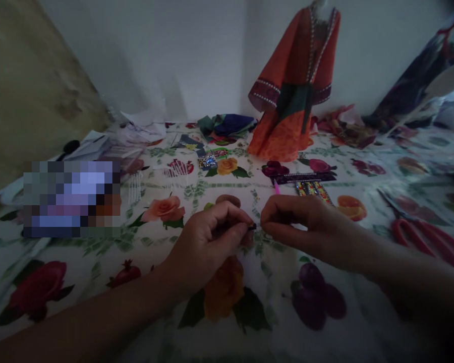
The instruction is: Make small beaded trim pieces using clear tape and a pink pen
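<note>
My left hand (215,237) is closed in a pinch, thumb against fingers, on a small dark piece (251,227) whose kind I cannot make out. Just to its right, my right hand (298,222) is also pinched, its fingertips close to that piece; whatever they hold is too small to see. A pink tip (277,187) shows behind the right hand, and I cannot tell whether it is held. Beyond that hand lie a dark trim strip (306,177) and a beaded, colourful strip (314,191).
Red-handled scissors (419,237) lie at right. A small orange dress (287,111) on a stand rises at the back. Folded cloth (227,125), bead strings (176,171) and a glittery packet (208,161) lie on the flowered tablecloth (136,322). A blurred-out object (71,199) is at left.
</note>
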Tool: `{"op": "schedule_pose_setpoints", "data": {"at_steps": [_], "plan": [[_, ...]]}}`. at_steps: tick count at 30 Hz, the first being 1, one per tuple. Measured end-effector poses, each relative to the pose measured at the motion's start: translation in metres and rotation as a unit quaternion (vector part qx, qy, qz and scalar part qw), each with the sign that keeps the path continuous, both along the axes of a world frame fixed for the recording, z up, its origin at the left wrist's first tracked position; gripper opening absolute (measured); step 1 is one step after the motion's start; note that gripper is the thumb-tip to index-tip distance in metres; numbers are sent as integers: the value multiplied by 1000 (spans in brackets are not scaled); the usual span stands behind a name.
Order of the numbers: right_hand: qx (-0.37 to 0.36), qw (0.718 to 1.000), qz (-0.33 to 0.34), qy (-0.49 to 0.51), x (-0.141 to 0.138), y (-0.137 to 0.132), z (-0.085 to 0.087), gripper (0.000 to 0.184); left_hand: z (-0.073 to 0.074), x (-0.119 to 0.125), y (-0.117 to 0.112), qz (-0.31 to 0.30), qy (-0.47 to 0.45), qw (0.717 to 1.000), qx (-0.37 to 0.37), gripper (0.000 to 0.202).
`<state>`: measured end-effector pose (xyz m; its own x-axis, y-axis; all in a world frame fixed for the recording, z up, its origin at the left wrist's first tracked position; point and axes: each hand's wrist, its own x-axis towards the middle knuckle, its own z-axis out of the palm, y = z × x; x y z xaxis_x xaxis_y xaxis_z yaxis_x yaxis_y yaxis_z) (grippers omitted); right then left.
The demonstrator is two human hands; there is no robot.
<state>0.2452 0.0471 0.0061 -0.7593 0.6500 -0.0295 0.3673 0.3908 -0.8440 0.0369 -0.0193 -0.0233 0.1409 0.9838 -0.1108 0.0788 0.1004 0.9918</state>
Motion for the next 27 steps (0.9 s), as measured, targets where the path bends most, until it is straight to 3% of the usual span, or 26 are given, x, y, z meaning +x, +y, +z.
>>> {"op": "schedule_pose_setpoints", "data": {"at_steps": [5, 9, 19, 27], "plan": [[-4, 1000, -2, -3, 0, 1, -2, 13, 0, 0, 1, -10, 8, 1000, 14, 2], [-15, 1000, 2, -5, 0, 1, -2, 12, 1, 2, 2, -10, 6, 1000, 25, 10], [-2, 1000, 0, -5, -3, -3, -3, 12, 4, 5, 2, -8, -24, 1000, -2, 3], [-17, 1000, -20, -3, -5, -4, -4, 13, 5, 5, 1, -14, 6, 1000, 6, 4]]}}
